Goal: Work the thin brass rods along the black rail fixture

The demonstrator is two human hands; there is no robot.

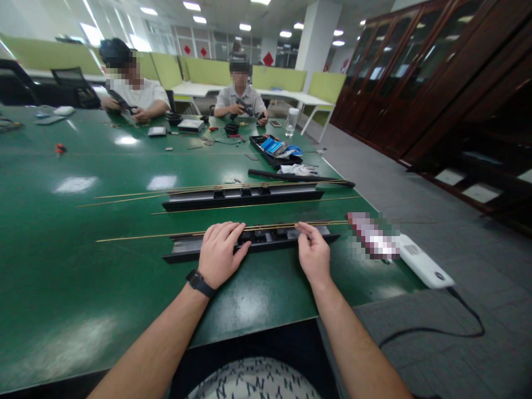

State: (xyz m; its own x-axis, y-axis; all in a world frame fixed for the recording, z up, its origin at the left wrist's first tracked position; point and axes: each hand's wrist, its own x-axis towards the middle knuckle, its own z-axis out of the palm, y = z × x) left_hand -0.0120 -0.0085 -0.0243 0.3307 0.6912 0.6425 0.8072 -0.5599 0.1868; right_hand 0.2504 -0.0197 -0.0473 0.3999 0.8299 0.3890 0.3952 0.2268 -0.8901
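Note:
A long black channel (pixel 185 254) with a grey inside lies across the green table in front of me, with small black blocks (pixel 260 235) set in it. Thin brass-coloured rods (pixel 137 238) run along its far side and stick out past both ends. My left hand (pixel 220 252), a dark watch on its wrist, is closed over the channel, fingers across the rods and far edge, thumb on the near side. Near the right end, my right hand (pixel 313 252) pinches a brass rod between thumb and fingers. Its lower fingers are curled, and the exact fingertip contact is small.
Beyond lies a second black channel (pixel 245 198) with more rods. A black tube (pixel 301 178), white gloves (pixel 297 169) and a black tray (pixel 266 149) are farther back. A white power bank-like device (pixel 426 263) with a cable sits at the right edge. Two people sit opposite.

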